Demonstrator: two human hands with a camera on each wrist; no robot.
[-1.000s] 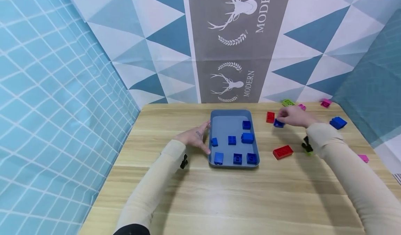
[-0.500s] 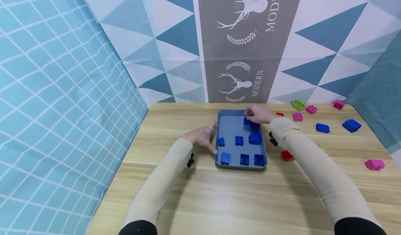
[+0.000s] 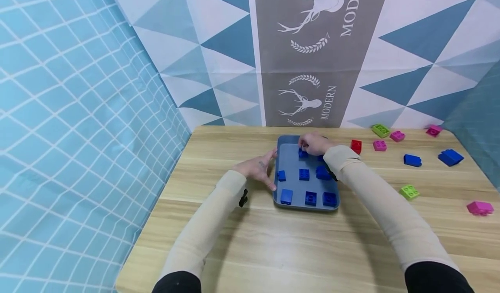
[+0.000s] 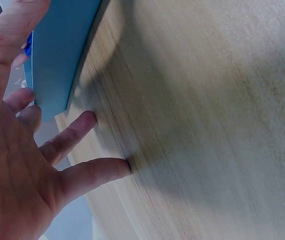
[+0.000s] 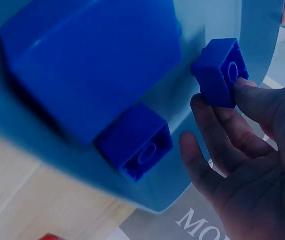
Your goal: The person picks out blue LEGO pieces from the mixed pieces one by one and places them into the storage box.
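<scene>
My right hand (image 3: 315, 144) pinches a small blue toy brick (image 5: 217, 75) between thumb and fingers, over the far part of the blue-grey tray (image 3: 291, 162). In the right wrist view the brick's hollow underside faces the thumb. Other blue bricks (image 3: 304, 174) lie apart inside the tray. A large blue brick (image 5: 92, 65) and a smaller one (image 5: 137, 142) show close to the right hand. My left hand (image 3: 255, 169) rests at the tray's left side with fingers spread. In the left wrist view, two fingertips (image 4: 120, 166) reach down to the tabletop beside the tray wall (image 4: 57, 55).
On the wooden table right of the tray lie a red brick (image 3: 356, 146), a blue brick (image 3: 412, 160) and a larger blue one (image 3: 451, 157). Pink bricks (image 3: 379, 145) and green bricks (image 3: 409, 192) are scattered around them. A patterned cloth wall (image 3: 218, 58) stands behind the table.
My right hand has carried the blue brick left from beside the red brick into the tray, then slightly further left. The left hand stays at the tray. The head view has shifted.
</scene>
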